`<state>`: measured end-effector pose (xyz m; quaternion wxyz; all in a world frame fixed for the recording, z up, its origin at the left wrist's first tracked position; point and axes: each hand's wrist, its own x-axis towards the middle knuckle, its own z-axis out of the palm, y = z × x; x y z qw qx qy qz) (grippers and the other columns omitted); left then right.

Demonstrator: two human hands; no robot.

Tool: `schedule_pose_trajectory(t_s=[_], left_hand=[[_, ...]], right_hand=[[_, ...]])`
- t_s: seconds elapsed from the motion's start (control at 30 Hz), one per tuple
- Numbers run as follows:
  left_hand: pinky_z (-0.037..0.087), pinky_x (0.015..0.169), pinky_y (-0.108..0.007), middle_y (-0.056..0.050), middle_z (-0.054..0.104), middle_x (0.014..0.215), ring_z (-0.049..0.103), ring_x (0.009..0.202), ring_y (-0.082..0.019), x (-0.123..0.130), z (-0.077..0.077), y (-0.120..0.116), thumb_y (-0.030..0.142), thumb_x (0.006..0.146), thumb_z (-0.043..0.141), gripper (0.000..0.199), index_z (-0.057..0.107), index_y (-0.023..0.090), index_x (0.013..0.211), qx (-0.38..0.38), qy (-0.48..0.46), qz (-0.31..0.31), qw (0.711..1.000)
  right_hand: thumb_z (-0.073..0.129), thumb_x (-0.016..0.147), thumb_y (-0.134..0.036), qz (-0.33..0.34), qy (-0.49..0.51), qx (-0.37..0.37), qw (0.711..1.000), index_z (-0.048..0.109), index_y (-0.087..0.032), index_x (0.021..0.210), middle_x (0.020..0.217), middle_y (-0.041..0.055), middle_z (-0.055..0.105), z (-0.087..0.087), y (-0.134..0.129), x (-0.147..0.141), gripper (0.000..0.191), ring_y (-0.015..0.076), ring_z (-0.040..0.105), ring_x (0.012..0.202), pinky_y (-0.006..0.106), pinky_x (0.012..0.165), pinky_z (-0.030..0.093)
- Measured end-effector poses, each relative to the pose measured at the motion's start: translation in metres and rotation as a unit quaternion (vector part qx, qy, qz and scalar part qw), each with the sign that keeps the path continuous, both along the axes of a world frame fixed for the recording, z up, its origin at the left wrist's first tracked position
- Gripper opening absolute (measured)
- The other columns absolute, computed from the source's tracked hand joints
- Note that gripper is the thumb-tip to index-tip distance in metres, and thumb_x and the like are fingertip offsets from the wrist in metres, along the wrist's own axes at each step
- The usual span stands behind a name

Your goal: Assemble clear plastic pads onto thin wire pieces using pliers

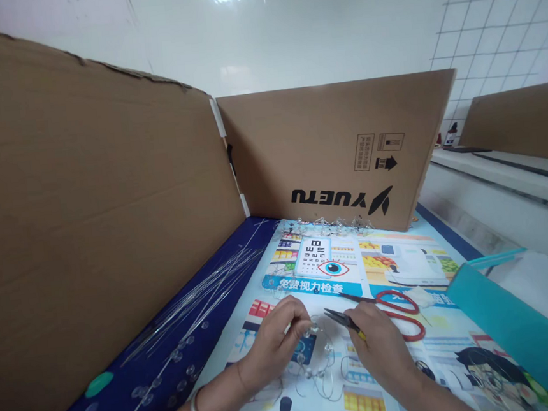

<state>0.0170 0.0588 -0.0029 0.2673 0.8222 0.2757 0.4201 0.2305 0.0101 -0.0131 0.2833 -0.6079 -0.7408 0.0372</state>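
My left hand pinches a small clear suction cup strung on a thin wire assembly, which lies looped on the printed mat. My right hand grips yellow-handled needle-nose pliers, their tips close to the cup. Red-handled scissors lie just beyond my right hand, partly hidden by it. Loose straight wires and several clear suction cups rest on the dark blue mat left of my hands.
Tall cardboard panels stand along the left and back, with a heap of clear pieces at the back panel's foot. A teal folder sits at the right. A white counter and tiled wall lie beyond.
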Motion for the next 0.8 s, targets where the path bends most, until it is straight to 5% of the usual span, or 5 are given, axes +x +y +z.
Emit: schedule_pose_trajectory(t_s=[0.53,0.8], left_hand=[[0.039,0.067,-0.026,-0.002,0.050,0.075,0.047,0.071,-0.014,-0.0008,-0.0017,0.0000,0.020,0.090,0.044,0.013,0.048,0.017,0.077,0.004,0.007,-0.004,1.000],[0.037,0.065,-0.026,-0.002,0.051,0.076,0.048,0.072,-0.014,0.0001,-0.0070,0.0029,0.016,0.088,0.043,0.012,0.049,0.016,0.077,0.004,0.080,0.049,0.996]], right_hand=[[0.046,0.079,-0.008,0.004,-0.027,-0.003,1.000,0.061,-0.020,0.093,0.087,0.0039,0.055,-0.0026,-0.0005,-0.0009,0.024,0.0177,0.050,0.087,0.029,0.078,0.040],[0.046,0.080,-0.009,0.013,-0.041,0.028,0.999,0.060,-0.019,0.098,0.091,0.0052,0.054,-0.0062,-0.0005,0.0011,0.026,0.0195,0.047,0.090,0.033,0.082,0.038]])
